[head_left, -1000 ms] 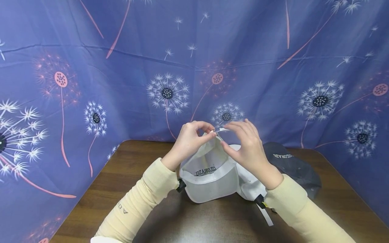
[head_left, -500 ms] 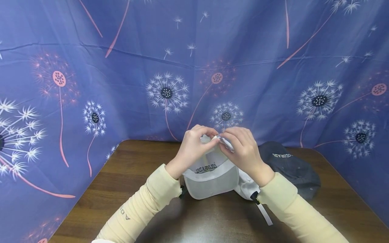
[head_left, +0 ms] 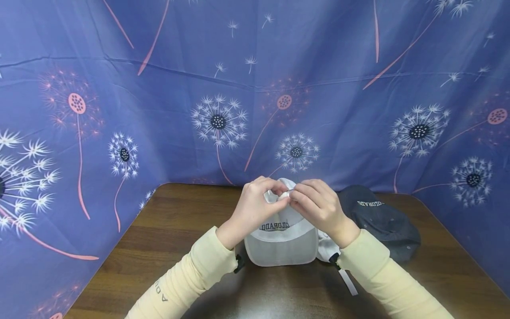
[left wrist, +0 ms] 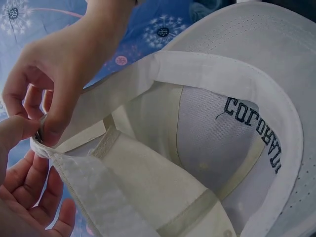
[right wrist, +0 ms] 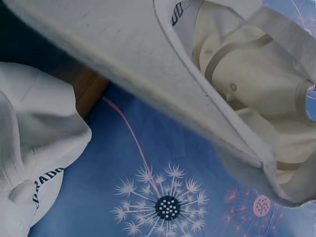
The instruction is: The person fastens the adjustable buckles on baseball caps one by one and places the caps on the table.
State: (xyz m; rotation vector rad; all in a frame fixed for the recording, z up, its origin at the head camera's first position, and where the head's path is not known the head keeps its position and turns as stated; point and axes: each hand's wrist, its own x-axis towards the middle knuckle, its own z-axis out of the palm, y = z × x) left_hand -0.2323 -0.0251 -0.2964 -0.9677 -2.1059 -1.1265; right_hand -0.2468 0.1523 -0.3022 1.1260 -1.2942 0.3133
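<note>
A white baseball cap (head_left: 282,252) is held up over the table, its inside facing me and its brim lowest. Dark lettering shows reversed through the front panel. At the cap's back opening, my left hand (head_left: 255,206) pinches the white strap (head_left: 285,194) between thumb and fingers. Close against it, my right hand (head_left: 323,207) pinches the same strap, the fingertips of both hands nearly meeting. In the left wrist view a small metal buckle (left wrist: 40,132) shows between the fingertips, mostly covered by them. The right wrist view shows the cap's cream lining (right wrist: 252,74), but neither hand.
Behind the right forearm lies a second white cap (head_left: 326,246), a white strap (head_left: 348,282) trailing from it toward me. Further right is a dark grey cap (head_left: 378,221) with white lettering. The wooden table (head_left: 179,208) ends at a blue dandelion-print cloth (head_left: 159,97).
My right hand has moved in to meet the left, closing the gap between them. Both hands have lowered a little, and the cap has shifted slightly right.
</note>
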